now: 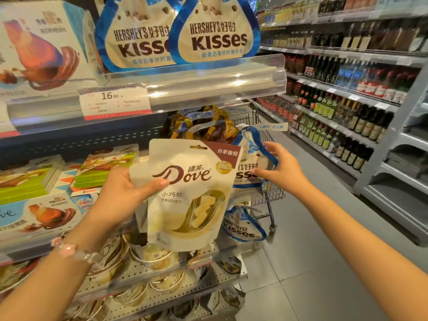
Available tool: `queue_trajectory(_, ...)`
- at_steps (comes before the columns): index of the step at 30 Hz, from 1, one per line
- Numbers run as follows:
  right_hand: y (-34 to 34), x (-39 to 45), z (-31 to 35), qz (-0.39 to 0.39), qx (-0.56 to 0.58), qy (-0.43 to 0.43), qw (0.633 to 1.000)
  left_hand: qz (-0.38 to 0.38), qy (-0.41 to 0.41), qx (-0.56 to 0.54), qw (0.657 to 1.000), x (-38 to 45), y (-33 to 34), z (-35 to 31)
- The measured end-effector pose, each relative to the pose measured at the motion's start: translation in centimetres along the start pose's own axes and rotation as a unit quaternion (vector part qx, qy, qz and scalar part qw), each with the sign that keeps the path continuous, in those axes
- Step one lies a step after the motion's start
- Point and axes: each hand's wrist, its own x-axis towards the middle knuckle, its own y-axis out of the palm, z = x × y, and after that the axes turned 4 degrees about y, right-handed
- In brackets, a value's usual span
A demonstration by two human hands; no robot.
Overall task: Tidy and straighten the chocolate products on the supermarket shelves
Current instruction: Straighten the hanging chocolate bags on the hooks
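Note:
My left hand [126, 192] holds a white Dove pouch [190, 200] upright by its left edge, thumb across the front, in front of the middle shelf. Behind the pouch, my right hand [281, 169] reaches with spread fingers and touches a blue-and-white Hershey's Kisses bag [249, 156] hanging at the shelf's right end. Another Kisses bag [243, 227] hangs below it. Two large Kisses bags [217, 35] stand on the top shelf behind a clear plastic rail [208, 82]. Gold-and-brown bags [208, 126] hang behind the pouch.
Dove boxes [41, 47] stand top left, with more boxes [34, 214] on the middle shelf. Round Dove tubs [152, 253] fill the lower perforated shelves. A wire shopping cart [266, 195] stands past the shelf end. Bottle shelves [347, 107] line the aisle's right side.

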Motion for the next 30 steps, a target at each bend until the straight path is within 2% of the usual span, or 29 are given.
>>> queue_trajectory(4, 0.9, 1.9, 0.3, 0.015, -0.019, 0.022, 0.999, 0.003, -0.009, 0.02, 1.0, -0.4, -0.3, -0.1)
queue_trajectory(7, 0.8, 2.6, 0.6, 0.067, -0.007, 0.061, 0.996, -0.003, -0.001, 0.034, 0.999, -0.6, -0.5, -0.4)
queue_trajectory(10, 0.2, 2.0, 1.2, 0.075, -0.025, 0.034, 0.996, -0.024, 0.015, 0.058, 0.998, -0.9, -0.6, -0.9)
queue_trajectory(13, -1.8, 0.8, 2.8, 0.049, -0.054, -0.022, 0.997, -0.004, 0.104, 0.106, 0.989, -1.1, -1.0, -1.6)
queue_trajectory(15, -3.5, 0.0, 4.6, 0.056, -0.068, -0.057, 0.995, 0.029, 0.213, 0.183, 0.959, -0.9, -1.6, -2.6)
queue_trajectory(18, -5.8, -1.3, 7.8, 0.072, -0.028, -0.106, 0.991, 0.038, 0.362, 0.345, 0.865, 0.0, -2.4, -3.3)
queue_trajectory(20, -6.9, -2.0, 10.1, 0.048, -0.016, -0.148, 0.988, 0.026, 0.411, 0.422, 0.807, 0.8, -2.8, -3.8)
queue_trajectory(21, -7.5, -2.1, 11.2, 0.025, -0.021, -0.173, 0.984, 0.021, 0.418, 0.439, 0.795, 1.2, -3.1, -4.2)
queue_trajectory(27, -9.3, -1.2, 16.5, -0.094, 0.04, -0.282, 0.954, -0.001, 0.36, 0.502, 0.787, 3.9, -4.2, -6.1)
queue_trajectory(30, -9.1, -0.1, 18.6, -0.119, 0.071, -0.31, 0.941, -0.012, 0.346, 0.499, 0.795, 4.8, -4.4, -6.3)
